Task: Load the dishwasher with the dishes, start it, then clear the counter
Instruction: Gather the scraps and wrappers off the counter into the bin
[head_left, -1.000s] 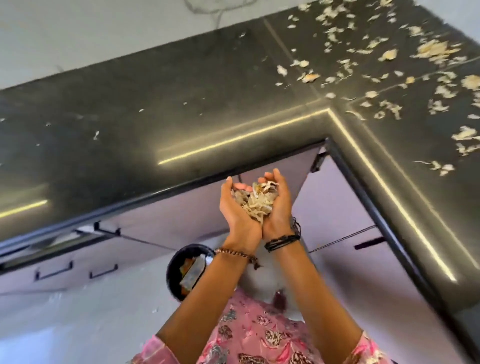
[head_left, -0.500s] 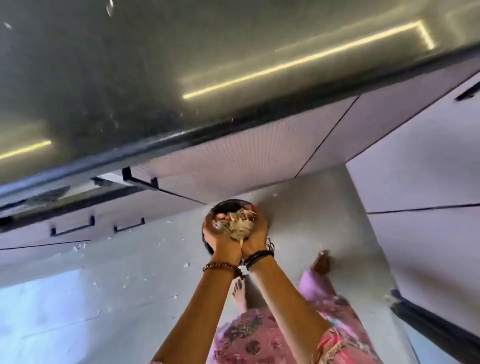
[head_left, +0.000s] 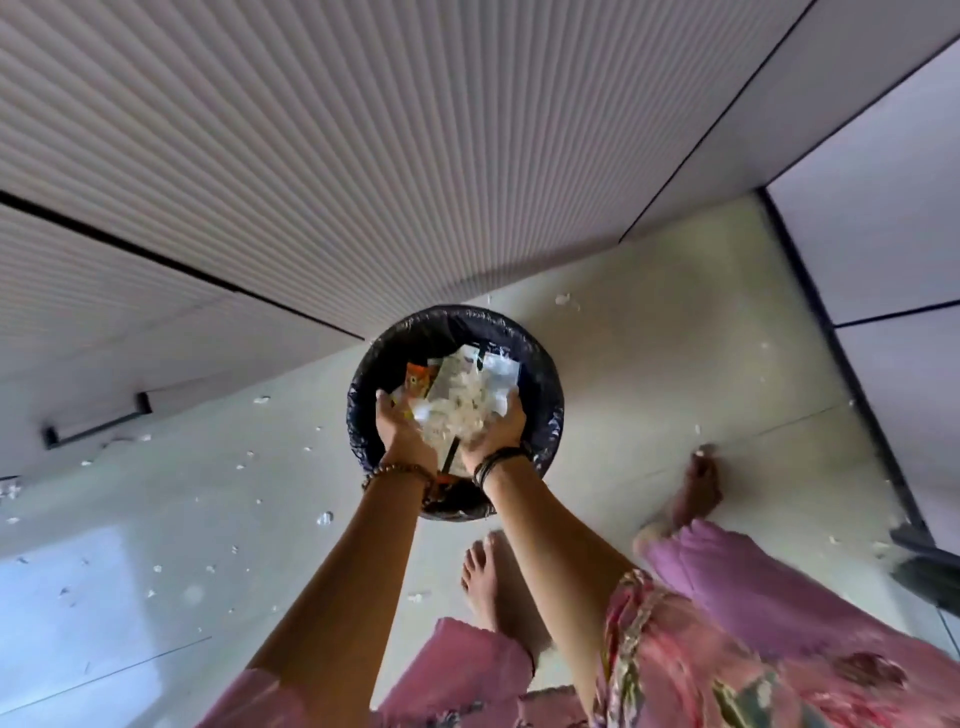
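A round bin with a black liner (head_left: 551, 410) stands on the pale floor by the cabinet fronts. My left hand (head_left: 399, 435) and my right hand (head_left: 497, 432) hover just over its mouth, a little apart, palms facing each other. A clump of pale peel scraps (head_left: 462, 410) is between and below the palms, dropping onto wrappers that lie in the bin. Neither hand grips anything. The counter is out of view.
Ribbed light cabinet doors (head_left: 311, 156) rise behind the bin, with a dark handle (head_left: 93, 422) at lower left. Smooth panels stand at right. Small white scraps (head_left: 324, 518) litter the floor. My bare feet (head_left: 498, 587) stand close to the bin.
I have bent down from the counter to the bin. My cupped hands, which carried the peel scraps pressed together, have parted over the bin and the scraps are falling in.
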